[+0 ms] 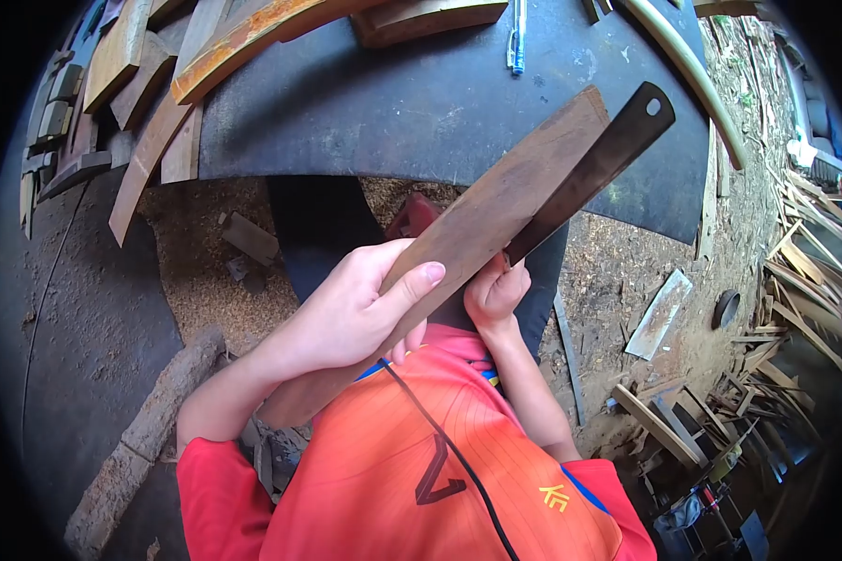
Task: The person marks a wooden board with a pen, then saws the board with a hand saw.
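Note:
A long brown wooden board [496, 210] lies diagonally across my body, its far end over the dark table. My left hand [374, 304] is wrapped round its near part, with the thumb on the upper face. Beside the board's right edge is a dark flat blade [594, 173] with a hole at its far end. My right hand [496, 292] is closed at the near end of this blade, close to the board; the part inside the fingers is hidden.
The dark table [309, 131] spans the front, with a blue pen [517, 42] and a curved wooden piece [253, 47] on it. Wood pieces [117, 56] stack at the left. Scrap wood [809, 271] litters the ground at right, near a pale flat piece [660, 315].

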### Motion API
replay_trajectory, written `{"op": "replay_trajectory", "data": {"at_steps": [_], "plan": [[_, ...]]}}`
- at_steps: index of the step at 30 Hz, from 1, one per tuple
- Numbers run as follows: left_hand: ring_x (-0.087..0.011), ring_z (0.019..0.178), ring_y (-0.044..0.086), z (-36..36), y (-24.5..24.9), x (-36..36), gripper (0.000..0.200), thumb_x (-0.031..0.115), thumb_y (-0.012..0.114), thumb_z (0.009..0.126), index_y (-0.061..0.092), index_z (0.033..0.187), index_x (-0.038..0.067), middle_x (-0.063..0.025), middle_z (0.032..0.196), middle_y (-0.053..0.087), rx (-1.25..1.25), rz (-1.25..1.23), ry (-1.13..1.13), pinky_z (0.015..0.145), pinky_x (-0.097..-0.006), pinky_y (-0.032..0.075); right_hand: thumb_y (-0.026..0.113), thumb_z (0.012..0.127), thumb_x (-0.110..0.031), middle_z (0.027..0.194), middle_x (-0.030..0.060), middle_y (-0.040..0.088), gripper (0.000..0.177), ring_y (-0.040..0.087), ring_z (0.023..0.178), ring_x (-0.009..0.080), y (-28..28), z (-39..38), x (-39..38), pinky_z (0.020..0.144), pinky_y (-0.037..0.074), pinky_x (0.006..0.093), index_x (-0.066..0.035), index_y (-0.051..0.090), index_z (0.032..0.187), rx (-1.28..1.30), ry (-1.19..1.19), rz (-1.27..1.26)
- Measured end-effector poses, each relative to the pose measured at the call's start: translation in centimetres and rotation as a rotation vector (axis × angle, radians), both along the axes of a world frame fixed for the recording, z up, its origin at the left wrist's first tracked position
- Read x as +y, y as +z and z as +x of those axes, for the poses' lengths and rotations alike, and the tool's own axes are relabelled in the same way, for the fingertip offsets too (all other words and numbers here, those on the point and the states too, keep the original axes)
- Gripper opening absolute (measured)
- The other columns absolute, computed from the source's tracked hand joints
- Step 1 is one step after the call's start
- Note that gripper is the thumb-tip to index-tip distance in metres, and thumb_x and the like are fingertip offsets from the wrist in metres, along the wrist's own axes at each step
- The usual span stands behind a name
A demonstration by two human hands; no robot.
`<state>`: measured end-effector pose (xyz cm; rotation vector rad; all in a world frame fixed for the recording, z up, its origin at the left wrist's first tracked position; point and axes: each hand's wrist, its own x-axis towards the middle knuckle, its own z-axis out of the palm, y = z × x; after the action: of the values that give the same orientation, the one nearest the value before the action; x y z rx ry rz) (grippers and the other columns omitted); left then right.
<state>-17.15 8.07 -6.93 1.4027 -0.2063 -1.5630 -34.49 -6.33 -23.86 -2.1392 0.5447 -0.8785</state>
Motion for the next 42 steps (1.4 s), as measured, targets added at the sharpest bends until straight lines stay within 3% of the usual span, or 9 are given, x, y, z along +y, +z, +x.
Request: {"op": "replay_trajectory", "data": {"at_steps": [8,13,16,22,30,37,40,41,42], "plan": [[-0.0123,0.058,0.068,0.7,-0.4,0.2,0.042,0.037,0.053,0.118,0.063,0.129,-0.003,-0.0074,0.072,0.069,0.049,0.021,-0.012,0.054,-0.028,0.055,0.06,0.1,0.008,0.071,0.0122,0.065,0.007,0.067,0.054,0.0278,-0.6,0.1,-0.5,0.052,0.05,0.0377,0.003,0.064,0.103,-0.01,0.023,-0.034],[-0.0143,0.057,0.07,0.0,-1.1,0.4,0.044,0.042,0.051,0.118,0.058,0.118,-0.002,-0.0096,0.071,0.069,0.035,-0.03,0.051,0.052,-0.0286,0.056,0.058,0.101,0.008,0.068,0.0124,0.063,0.008,0.066,0.053,0.0288,-0.1,0.3,0.1,0.051,0.049,0.039,0.003,0.064,0.103,0.04,0.007,0.095],[-0.0145,0.057,0.07,0.5,-0.8,0.3,0.045,0.042,0.051,0.118,0.058,0.118,-0.002,-0.0097,0.07,0.069,0.028,-0.005,0.027,0.052,-0.0286,0.056,0.058,0.103,0.005,0.069,0.0127,0.064,0.007,0.066,0.052,0.0293,-1.5,0.4,-0.4,0.051,0.049,0.0388,0.002,0.064,0.103,-0.006,0.043,0.009],[-0.0148,0.056,0.069,0.7,-0.9,0.4,0.045,0.043,0.051,0.118,0.057,0.119,-0.001,-0.0097,0.071,0.068,0.009,0.003,0.047,0.052,-0.0285,0.056,0.058,0.108,-0.002,0.069,0.0116,0.064,0.009,0.067,0.054,0.0286,0.9,0.2,-0.3,0.053,0.05,0.039,0.001,0.064,0.103,0.114,0.037,0.167],[-0.0144,0.056,0.068,0.5,-0.7,0.6,0.043,0.041,0.051,0.119,0.056,0.122,-0.001,-0.0097,0.072,0.067,0.075,-0.019,0.039,0.052,-0.0288,0.056,0.055,0.114,-0.011,0.065,0.0057,0.057,0.02,0.059,0.05,0.0187,2.3,-1.6,0.0,0.051,0.044,0.0336,0.0,0.064,0.1,0.139,0.037,0.259],[-0.0138,0.057,0.068,0.9,-1.1,0.8,0.042,0.039,0.052,0.118,0.058,0.123,-0.002,-0.0091,0.072,0.067,0.05,0.018,0.033,0.052,-0.0285,0.056,0.047,0.119,-0.022,0.065,-0.0015,0.051,0.033,0.045,0.052,0.0078,6.0,-3.5,-1.3,0.05,0.034,0.0282,0.0,0.062,0.1,0.238,0.215,0.603],[-0.0134,0.055,0.067,1.2,-0.9,0.6,0.041,0.04,0.051,0.119,0.056,0.123,-0.001,-0.0086,0.071,0.067,0.037,0.022,0.018,0.051,-0.0278,0.056,0.046,0.12,-0.023,0.066,-0.0035,0.047,0.031,0.039,0.052,0.0067,8.3,-4.5,-2.2,0.049,0.03,0.0266,-0.002,0.06,0.101,0.103,0.324,1.4],[-0.0132,0.055,0.067,1.2,-0.8,0.6,0.041,0.04,0.051,0.119,0.056,0.123,-0.001,-0.0085,0.071,0.067,0.03,0.03,0.016,0.051,-0.0277,0.055,0.045,0.121,-0.024,0.068,-0.0053,0.043,0.03,0.035,0.053,0.005,8.8,-4.8,-2.6,0.049,0.027,0.0253,-0.004,0.058,0.102,-0.001,0.393,1.489],[-0.0131,0.055,0.067,1.2,-0.7,0.7,0.042,0.04,0.051,0.119,0.056,0.123,-0.001,-0.0085,0.071,0.067,0.027,0.029,0.013,0.051,-0.0277,0.055,0.045,0.121,-0.025,0.067,-0.005,0.045,0.032,0.036,0.054,0.0048,9.2,-4.9,-2.6,0.05,0.027,0.025,-0.003,0.058,0.102,0.005,0.324,1.397]]}}
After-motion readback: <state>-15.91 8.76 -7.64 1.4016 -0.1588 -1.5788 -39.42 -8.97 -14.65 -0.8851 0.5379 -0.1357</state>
